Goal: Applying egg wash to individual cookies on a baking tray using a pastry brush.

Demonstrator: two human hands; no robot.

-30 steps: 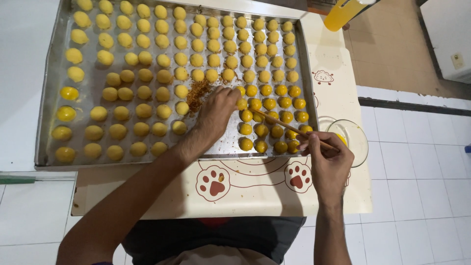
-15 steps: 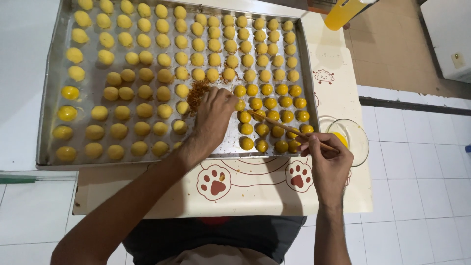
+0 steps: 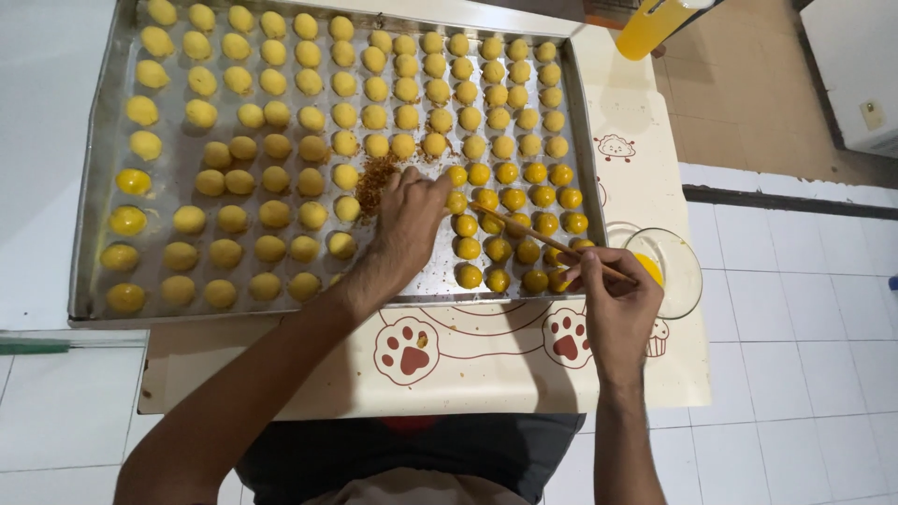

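A large metal baking tray holds several rows of small yellow dough balls. The balls at the right look glossy and deeper yellow. My left hand rests in the tray's middle, fingertips touching a glazed ball beside a pile of brown crumbs. My right hand is at the tray's front right corner and grips a thin wooden brush that points left over the glazed balls.
A small glass bowl with yellow liquid sits just right of the tray. The tray lies on a cream mat with paw prints over a low table. An orange-yellow bottle stands at the far right. White tiled floor surrounds it.
My left hand has shifted slightly toward the glazed balls. The brush in my right hand has moved a little over the right rows.
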